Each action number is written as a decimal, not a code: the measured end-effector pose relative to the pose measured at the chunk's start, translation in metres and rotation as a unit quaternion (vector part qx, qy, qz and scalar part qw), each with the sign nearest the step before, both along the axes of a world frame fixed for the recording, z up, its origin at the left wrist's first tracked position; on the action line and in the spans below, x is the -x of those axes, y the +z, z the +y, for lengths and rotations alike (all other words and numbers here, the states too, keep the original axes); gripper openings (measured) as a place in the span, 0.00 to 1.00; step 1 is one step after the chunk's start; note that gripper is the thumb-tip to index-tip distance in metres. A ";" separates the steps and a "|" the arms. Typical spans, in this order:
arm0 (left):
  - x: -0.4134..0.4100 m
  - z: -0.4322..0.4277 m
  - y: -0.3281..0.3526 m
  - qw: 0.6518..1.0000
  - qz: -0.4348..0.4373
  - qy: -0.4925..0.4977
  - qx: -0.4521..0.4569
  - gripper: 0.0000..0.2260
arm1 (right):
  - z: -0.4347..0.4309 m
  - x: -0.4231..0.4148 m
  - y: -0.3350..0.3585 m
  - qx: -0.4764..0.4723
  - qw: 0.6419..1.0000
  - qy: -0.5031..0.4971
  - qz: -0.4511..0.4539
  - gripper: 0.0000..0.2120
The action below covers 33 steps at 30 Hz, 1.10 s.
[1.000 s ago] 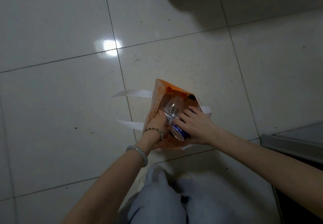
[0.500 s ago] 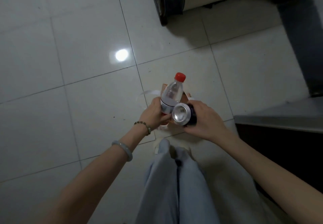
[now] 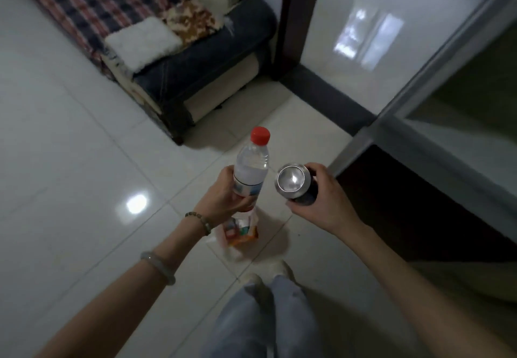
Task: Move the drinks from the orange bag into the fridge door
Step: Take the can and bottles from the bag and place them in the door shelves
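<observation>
My left hand (image 3: 223,197) grips a clear water bottle (image 3: 251,166) with a red cap, held upright at chest height. My right hand (image 3: 321,198) holds a dark drink can (image 3: 296,185), its silver end facing me. The two drinks are side by side, a small gap apart. Below them the orange bag (image 3: 242,229) sits on the white tiled floor, partly hidden by my left wrist. The grey fridge (image 3: 414,136) stands at the right; its inside is dark and no door shelves can be made out.
A dark sofa (image 3: 195,58) with a plaid blanket and cushions stands ahead on the left. A dark door frame (image 3: 291,22) rises behind it. My legs and feet (image 3: 265,301) stand just behind the bag on the tiled floor (image 3: 70,162).
Both hands lifted the bottle and the can out of the orange bag and raised them. My view rose from the floor, bringing the sofa and fridge into sight.
</observation>
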<state>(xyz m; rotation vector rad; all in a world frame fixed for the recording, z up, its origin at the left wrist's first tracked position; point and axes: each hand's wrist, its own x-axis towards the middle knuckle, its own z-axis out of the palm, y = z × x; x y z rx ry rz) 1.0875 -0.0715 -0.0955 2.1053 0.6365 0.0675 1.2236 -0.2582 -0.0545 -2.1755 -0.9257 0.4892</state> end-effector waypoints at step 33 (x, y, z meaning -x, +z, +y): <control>-0.202 -0.500 0.125 0.817 -0.169 -0.530 0.153 0.29 | -0.472 0.107 0.149 -0.097 0.761 -0.627 -0.136 0.26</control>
